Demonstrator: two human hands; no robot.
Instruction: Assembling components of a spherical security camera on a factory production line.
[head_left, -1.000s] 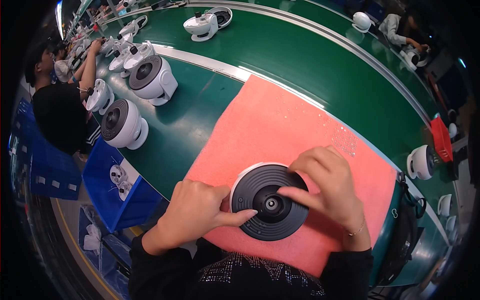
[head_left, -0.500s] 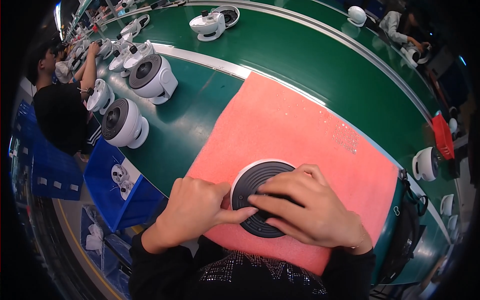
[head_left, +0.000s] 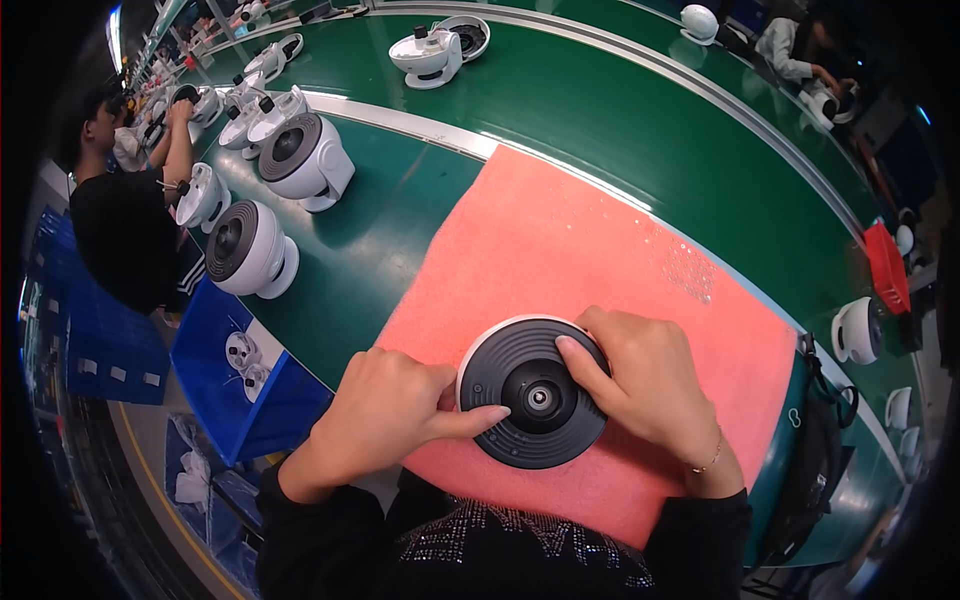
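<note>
A round fan-like unit [head_left: 540, 440] with a dark grey ringed face, a black hub and a white rim lies on the pink foam mat [head_left: 570, 230], face up. At its centre sits a small metal shaft end [head_left: 541, 398]. My left hand [head_left: 400, 405] grips the left side, its thumb pressed on the face and its fingers curled at the rim. On the upper right side my right hand [head_left: 640, 375] holds it the same way, thumb on the rings near the hub. The unit's underside and most fingertips are hidden.
Finished-looking white units [head_left: 305, 160] and open white shells stand on the green bench at left. A blue bin [head_left: 220, 375] with white parts is below them. Beyond the mat runs a green conveyor [head_left: 600, 110]. A black bag [head_left: 815, 450] lies at right. Co-workers sit at far left and far right.
My right hand has moved off the middle of the face to its upper right edge, uncovering the hub and shaft end. On the conveyor, the white shell has shifted slightly right.
</note>
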